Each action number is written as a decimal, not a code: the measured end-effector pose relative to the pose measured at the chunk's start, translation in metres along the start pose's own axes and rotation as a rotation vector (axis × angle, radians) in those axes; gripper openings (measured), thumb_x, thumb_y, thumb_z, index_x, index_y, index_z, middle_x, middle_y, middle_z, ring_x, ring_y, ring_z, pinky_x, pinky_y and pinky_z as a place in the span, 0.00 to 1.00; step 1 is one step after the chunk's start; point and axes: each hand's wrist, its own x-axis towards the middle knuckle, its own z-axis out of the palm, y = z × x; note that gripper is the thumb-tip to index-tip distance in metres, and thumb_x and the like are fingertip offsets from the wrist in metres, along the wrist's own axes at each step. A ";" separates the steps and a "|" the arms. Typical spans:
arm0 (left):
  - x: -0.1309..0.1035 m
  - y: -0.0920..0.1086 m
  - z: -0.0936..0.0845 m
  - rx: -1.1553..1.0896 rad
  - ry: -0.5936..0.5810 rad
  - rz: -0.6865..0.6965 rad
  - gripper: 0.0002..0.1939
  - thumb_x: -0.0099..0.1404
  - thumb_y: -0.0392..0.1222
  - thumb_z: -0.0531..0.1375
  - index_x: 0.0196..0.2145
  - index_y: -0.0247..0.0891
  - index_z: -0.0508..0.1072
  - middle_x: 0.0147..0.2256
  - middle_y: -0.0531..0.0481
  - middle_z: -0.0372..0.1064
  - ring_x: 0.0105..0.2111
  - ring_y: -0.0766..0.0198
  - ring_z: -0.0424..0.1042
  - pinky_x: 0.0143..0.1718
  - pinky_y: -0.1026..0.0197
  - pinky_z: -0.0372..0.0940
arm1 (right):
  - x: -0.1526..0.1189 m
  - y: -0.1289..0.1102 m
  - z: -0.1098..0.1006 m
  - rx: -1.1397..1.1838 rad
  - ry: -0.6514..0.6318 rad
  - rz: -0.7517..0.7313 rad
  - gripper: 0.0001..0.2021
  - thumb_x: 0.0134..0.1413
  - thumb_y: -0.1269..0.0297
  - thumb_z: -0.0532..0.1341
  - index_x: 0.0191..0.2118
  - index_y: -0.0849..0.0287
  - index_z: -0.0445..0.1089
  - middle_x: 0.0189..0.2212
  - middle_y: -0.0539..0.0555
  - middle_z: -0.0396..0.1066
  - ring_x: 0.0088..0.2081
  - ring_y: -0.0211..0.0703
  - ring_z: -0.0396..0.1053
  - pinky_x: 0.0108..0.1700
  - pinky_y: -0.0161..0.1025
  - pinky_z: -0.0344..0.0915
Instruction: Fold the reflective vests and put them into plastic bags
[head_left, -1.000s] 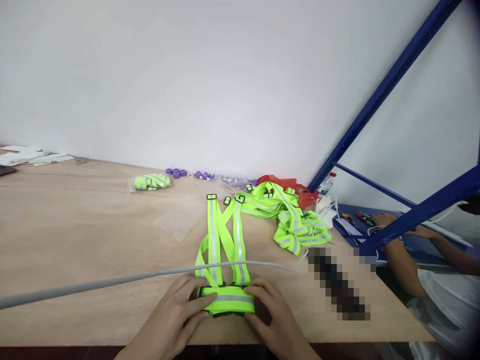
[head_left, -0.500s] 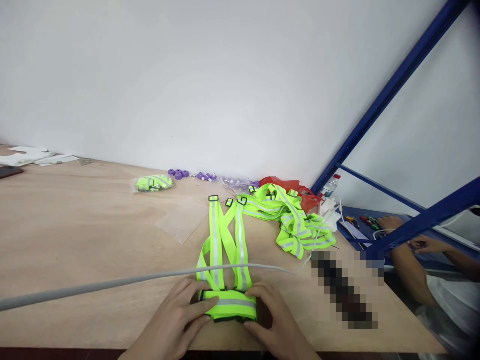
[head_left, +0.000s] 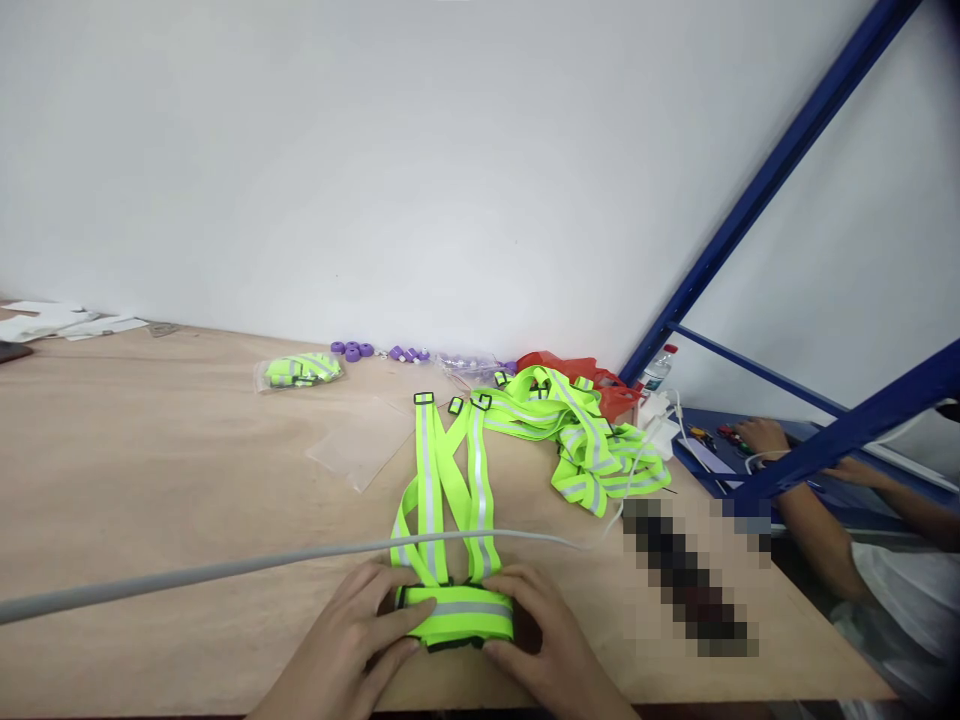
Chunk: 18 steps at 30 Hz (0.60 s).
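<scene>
A neon-yellow reflective vest (head_left: 429, 480) made of straps lies on the wooden table in front of me. Its waist belt (head_left: 472, 622) is gathered into a flat folded band at the near end, with silver stripes along it. My left hand (head_left: 371, 630) grips the band's left end, fingers on top and thumb at the near edge. At the right end, my right hand (head_left: 536, 630) curls round the band with fingers and thumb. Two straps with black buckles stretch away from the band. A grey cable (head_left: 300, 556) crosses over the straps.
More reflective straps (head_left: 592, 450) lie heaped at the right, beside a red bag (head_left: 615, 390). A clear plastic bag (head_left: 360, 445) lies flat; a packed vest (head_left: 300, 370) sits left of purple rolls (head_left: 352, 350). Past a blue frame (head_left: 750, 235), another person's arm (head_left: 814, 530) shows.
My view has shifted very slightly. Both hands keep hold of the folded belt in nearly the same place. The other person's hands at the right have moved a little.
</scene>
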 end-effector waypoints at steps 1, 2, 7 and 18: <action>-0.001 0.000 0.000 -0.003 0.001 -0.001 0.21 0.72 0.38 0.61 0.59 0.54 0.73 0.53 0.47 0.71 0.53 0.54 0.70 0.52 0.53 0.72 | 0.001 -0.002 -0.001 -0.018 -0.005 0.003 0.23 0.47 0.71 0.69 0.52 0.51 0.74 0.52 0.56 0.71 0.56 0.54 0.67 0.60 0.50 0.64; -0.001 -0.001 0.001 -0.007 0.002 -0.003 0.20 0.72 0.38 0.60 0.59 0.53 0.73 0.53 0.47 0.71 0.52 0.54 0.70 0.52 0.54 0.72 | 0.002 -0.005 -0.002 -0.037 -0.016 0.001 0.23 0.46 0.72 0.69 0.51 0.52 0.74 0.51 0.56 0.71 0.55 0.53 0.68 0.59 0.49 0.65; -0.002 0.000 -0.002 -0.016 0.002 0.006 0.20 0.72 0.38 0.60 0.59 0.53 0.72 0.54 0.47 0.71 0.53 0.55 0.70 0.53 0.55 0.71 | 0.008 -0.018 -0.010 -0.135 -0.090 -0.026 0.20 0.45 0.73 0.68 0.47 0.55 0.75 0.47 0.56 0.72 0.51 0.51 0.70 0.54 0.45 0.67; 0.001 0.003 -0.007 0.030 0.042 0.035 0.18 0.71 0.40 0.61 0.56 0.54 0.76 0.50 0.49 0.74 0.48 0.57 0.73 0.50 0.60 0.72 | 0.008 0.001 -0.014 -0.250 -0.095 -0.124 0.24 0.42 0.73 0.66 0.50 0.56 0.74 0.50 0.58 0.71 0.51 0.51 0.71 0.53 0.41 0.70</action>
